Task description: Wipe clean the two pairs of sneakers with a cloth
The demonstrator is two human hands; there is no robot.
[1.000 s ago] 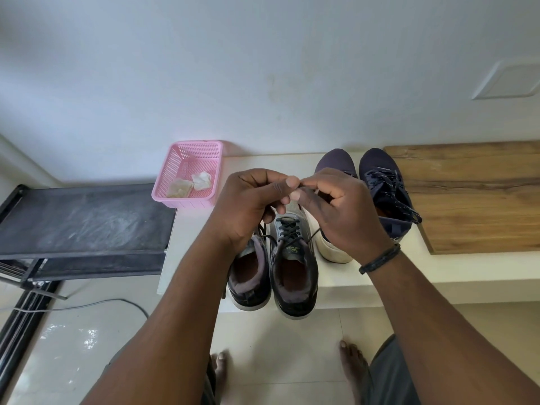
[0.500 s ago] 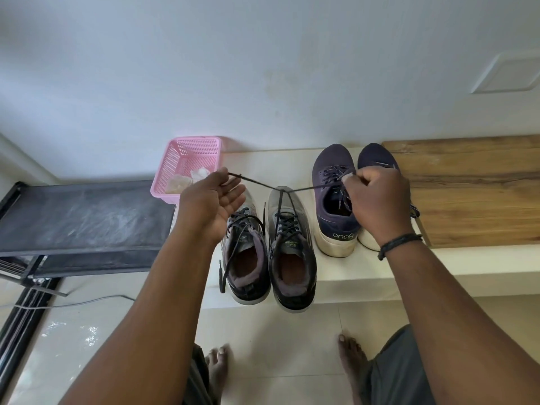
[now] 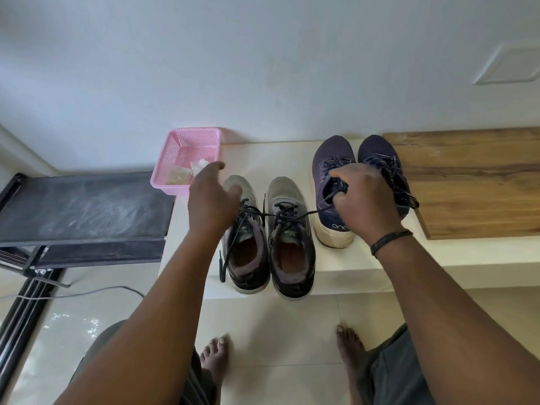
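Note:
A grey pair of sneakers (image 3: 287, 229) stands on the white ledge (image 3: 263, 159), heels toward me. To its right is a navy pair of sneakers (image 3: 330, 159) with white soles. My right hand (image 3: 362, 200) hovers over the navy pair and pinches one dark lace end that runs from the right grey sneaker. My left hand (image 3: 209, 200) is open, fingers relaxed, above the left grey sneaker and next to the pink basket (image 3: 190, 141). A white cloth (image 3: 198, 165) and a beige piece lie inside the basket.
A wooden board (image 3: 473, 176) lies on the ledge to the right. A dark, dusty metal rack (image 3: 81, 209) stands to the left, with a cable on the tiled floor below. My bare feet stand in front of the ledge. The wall is right behind.
My left hand has let go of its lace end, which now hangs by the left grey sneaker. The right hand has dropped lower, still holding its lace end.

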